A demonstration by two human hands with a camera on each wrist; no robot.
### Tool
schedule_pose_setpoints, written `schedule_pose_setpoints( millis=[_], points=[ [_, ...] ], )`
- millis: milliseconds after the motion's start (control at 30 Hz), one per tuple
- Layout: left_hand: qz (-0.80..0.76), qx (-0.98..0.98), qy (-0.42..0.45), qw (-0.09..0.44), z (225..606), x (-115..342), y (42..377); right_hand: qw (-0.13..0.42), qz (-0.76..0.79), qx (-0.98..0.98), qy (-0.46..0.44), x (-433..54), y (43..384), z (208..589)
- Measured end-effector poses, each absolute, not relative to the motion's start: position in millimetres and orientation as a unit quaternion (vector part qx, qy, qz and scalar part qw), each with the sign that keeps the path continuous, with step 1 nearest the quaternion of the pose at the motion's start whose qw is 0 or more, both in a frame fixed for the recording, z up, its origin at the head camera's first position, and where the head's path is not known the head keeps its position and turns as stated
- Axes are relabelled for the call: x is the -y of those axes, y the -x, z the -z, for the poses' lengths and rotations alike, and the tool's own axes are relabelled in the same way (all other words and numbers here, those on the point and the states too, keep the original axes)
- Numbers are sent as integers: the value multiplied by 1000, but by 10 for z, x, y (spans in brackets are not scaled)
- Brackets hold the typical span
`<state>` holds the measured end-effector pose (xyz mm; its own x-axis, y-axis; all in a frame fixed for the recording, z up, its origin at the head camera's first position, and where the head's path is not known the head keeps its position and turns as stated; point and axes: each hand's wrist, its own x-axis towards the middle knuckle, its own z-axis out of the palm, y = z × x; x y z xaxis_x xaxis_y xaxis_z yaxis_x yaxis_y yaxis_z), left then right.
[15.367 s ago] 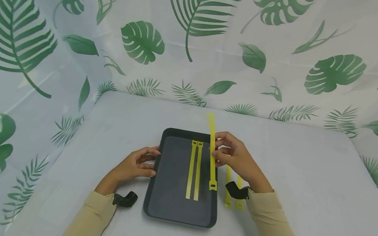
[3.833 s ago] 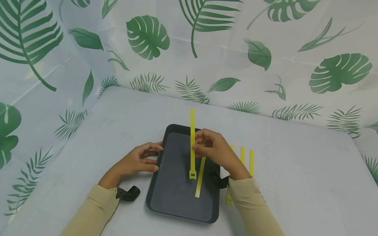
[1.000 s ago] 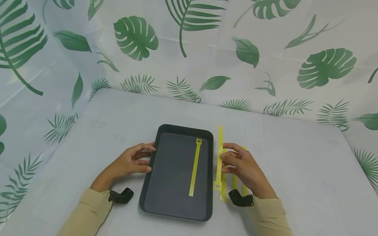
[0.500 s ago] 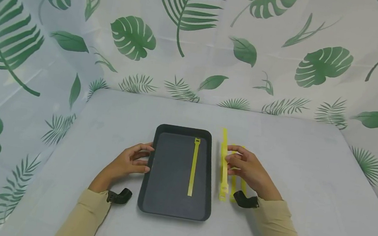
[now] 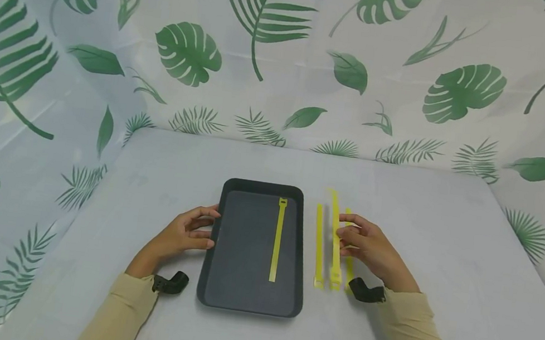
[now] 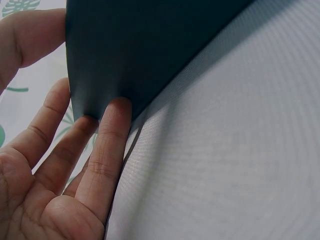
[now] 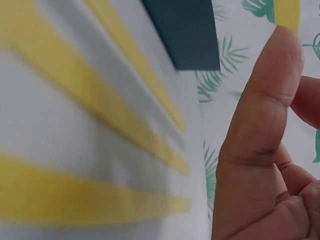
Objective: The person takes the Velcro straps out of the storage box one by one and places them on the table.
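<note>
My right hand [image 5: 367,245] pinches a yellow cable strap [image 5: 334,236] between thumb and fingers, to the right of the dark grey tray [image 5: 248,296]. The held strap's slotted head points toward me, and its upper end shows at the top of the right wrist view, at the fingertips. Three more yellow straps lie on the table, among them a left one [image 5: 319,242] and a right one [image 5: 350,267]; the middle strap [image 7: 115,107] is mostly hidden in the head view. Inside the tray lies one strap [image 5: 276,243], head away from me. My left hand [image 5: 185,237] touches the tray's left wall with extended fingers.
A white cloth [image 5: 401,196] covers the table. Behind and at the sides hang white sheets with green leaf prints [image 5: 190,54]. Black wrist cameras sit on the left wrist [image 5: 172,282] and the right wrist [image 5: 366,290].
The tray held two straps earlier and holds one now. From over the tray, my right hand has carried a strap rightward, above the table straps. My left hand stays at the tray.
</note>
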<state>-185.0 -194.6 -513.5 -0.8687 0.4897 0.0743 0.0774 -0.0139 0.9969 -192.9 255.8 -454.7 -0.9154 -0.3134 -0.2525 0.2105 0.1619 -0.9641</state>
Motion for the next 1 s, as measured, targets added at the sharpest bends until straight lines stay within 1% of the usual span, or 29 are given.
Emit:
schedule_pose_setpoints(
  millis=[433, 1000],
  points=[
    [-675, -693, -211, 143, 5159, 1944, 1859, 205, 649, -732, 33, -2844, 1892, 4588],
    [-679, -688, -210, 147, 5154, 1939, 1854, 227, 618, -752, 15, -3142, 1883, 4617]
  ],
)
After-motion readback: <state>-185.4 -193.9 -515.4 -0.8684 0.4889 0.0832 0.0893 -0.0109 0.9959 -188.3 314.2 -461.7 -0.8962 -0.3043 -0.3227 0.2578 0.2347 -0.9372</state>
